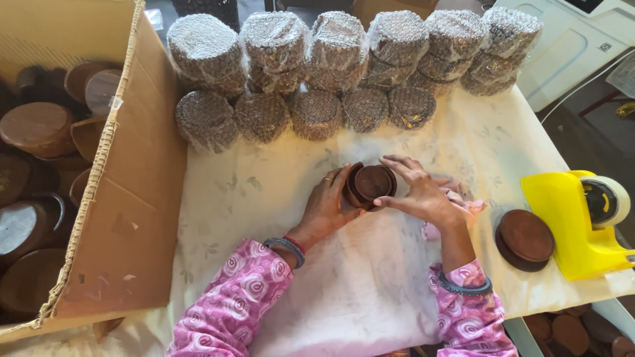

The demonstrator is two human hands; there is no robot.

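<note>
Both hands meet at the centre of the frame around a small stack of round brown wooden bowls (370, 185) standing on the worktop (278, 192). The left hand (327, 205) cups the stack from the left, fingers curled against its side, a ring on one finger. The right hand (420, 192) closes on it from the right, fingers reaching over the far rim. So the hands are together, clamped on the bowls between them.

Just under the right wrist lies a pink cloth (456, 205), partly hidden by the hand. Both forearms wear pink patterned sleeves (231, 304) and bangles (288, 248).

To the right, near the edge of the worktop, a dark wooden lid (524, 239) lies flat, just beside a yellow tape dispenser (569, 225) at the right edge of the frame.

Along the top of the frame stand bubble-wrapped bundles (317, 79) in two rows, the rear ones stacked higher.

At the left, an open cardboard box (126, 198) holds many more brown wooden pieces (36, 129), loosely piled. A pale patterned sheet (370, 284) covers the worktop.
</note>
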